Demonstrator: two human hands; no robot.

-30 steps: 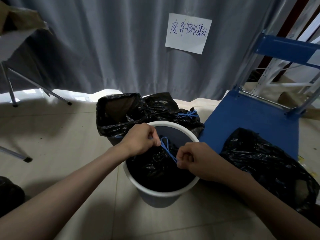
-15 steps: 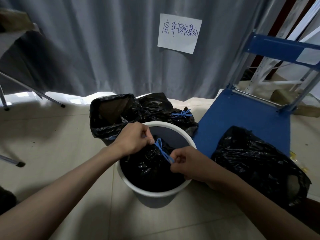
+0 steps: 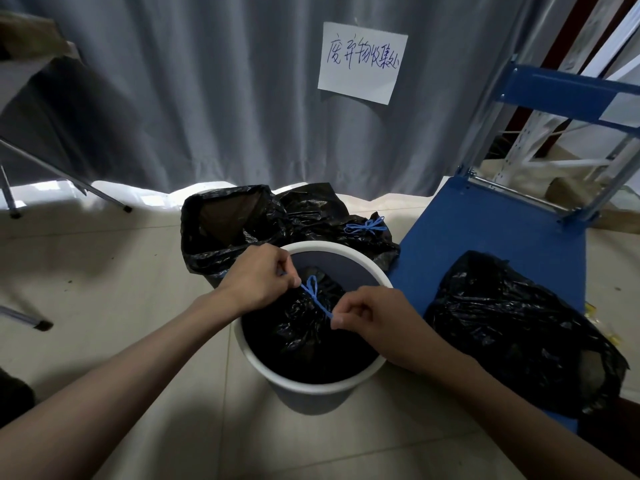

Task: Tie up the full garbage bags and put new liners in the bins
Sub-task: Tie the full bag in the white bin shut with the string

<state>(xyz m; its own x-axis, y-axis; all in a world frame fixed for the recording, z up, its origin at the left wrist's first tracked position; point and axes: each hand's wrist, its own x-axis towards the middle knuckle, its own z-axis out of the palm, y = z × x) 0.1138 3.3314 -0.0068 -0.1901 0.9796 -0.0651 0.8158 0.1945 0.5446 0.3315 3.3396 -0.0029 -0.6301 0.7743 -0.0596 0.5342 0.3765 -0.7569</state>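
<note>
While the left hand pinches one end of the blue drawstring, the right hand pinches the other, above the black bag inside the white bin.

Grey pleated fabric curtain hung across the back, bearing a white paper sheet with blue handwriting. Blue flat metal platform cart stood at right on the beige tiled floor. Grey metal folding table legs stood at left.
</note>
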